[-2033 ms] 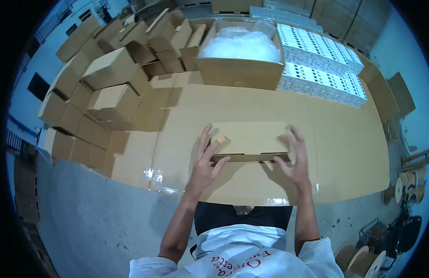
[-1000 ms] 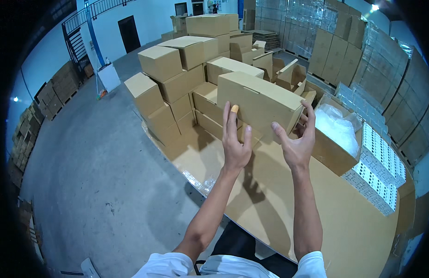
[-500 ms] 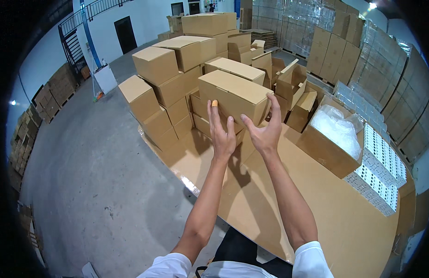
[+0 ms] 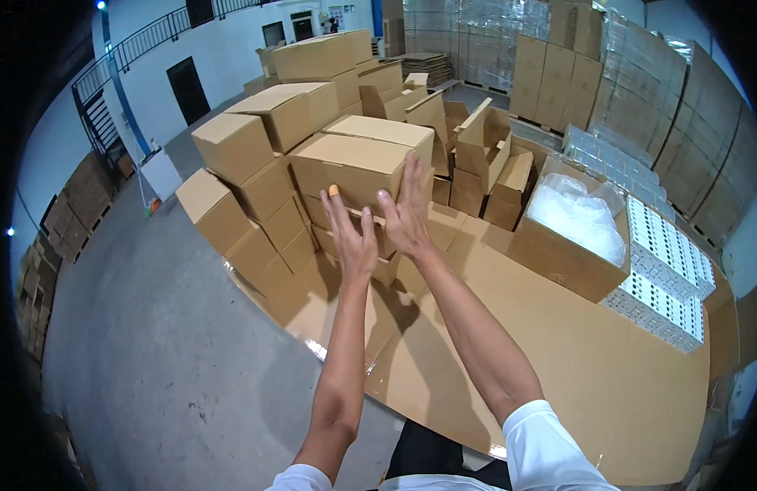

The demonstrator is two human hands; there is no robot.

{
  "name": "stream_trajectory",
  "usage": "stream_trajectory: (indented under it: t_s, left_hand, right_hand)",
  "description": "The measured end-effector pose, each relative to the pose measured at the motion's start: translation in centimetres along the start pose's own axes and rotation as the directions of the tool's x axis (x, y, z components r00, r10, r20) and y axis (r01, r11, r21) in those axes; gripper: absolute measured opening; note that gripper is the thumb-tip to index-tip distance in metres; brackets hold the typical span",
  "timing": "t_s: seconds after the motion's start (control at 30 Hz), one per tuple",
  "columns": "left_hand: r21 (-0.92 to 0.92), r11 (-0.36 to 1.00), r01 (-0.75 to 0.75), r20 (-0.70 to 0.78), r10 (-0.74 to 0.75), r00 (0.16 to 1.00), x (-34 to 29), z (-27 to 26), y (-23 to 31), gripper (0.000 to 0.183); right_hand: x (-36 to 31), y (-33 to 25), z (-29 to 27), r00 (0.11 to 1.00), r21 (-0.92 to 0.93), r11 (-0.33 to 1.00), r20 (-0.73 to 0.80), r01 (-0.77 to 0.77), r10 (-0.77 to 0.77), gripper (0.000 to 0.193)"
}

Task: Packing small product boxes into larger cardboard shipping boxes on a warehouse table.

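A closed brown cardboard box sits on top of a stack of similar boxes at the left end of the cardboard-covered table. My left hand presses flat on the box's near face, fingers spread; one fingertip is wrapped in orange tape. My right hand lies against the same face further right, and its fingers reach up over the top edge. Both arms are stretched forward.
An open carton of clear plastic bags stands at the right, with white gridded trays beyond it. Several open empty cartons stand behind the stack. Bare concrete floor lies to the left, and wrapped pallets line the back wall.
I lifted the box off the table, turned left and carried it to the stack. It now rests on the stack, with both hands on its near face instead of its sides.
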State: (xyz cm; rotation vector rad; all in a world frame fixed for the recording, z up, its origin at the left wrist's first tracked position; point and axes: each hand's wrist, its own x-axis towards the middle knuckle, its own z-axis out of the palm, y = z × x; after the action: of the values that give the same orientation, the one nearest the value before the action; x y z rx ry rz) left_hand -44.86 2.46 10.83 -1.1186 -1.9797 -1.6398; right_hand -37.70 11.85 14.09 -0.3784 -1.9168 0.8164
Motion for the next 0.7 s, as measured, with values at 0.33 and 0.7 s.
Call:
stream_trajectory:
  t_s: [0.33,0.7]
  left_hand:
    - [0.02,0.997,-0.08,-0.063,0.081,0.995,0.7,2.2,2.5,0.108]
    - [0.006,0.994,-0.108,-0.095,0.108,0.99,1.1,2.6,1.3,0.1]
  right_hand:
    - [6.9,9.0,-4.4,0.973,0.19,0.972,-0.159,-0.137,0.169,0.085]
    - [5.8,9.7,-2.6,0.973,0.449,0.864,0.07,-0.229,0.221,0.071]
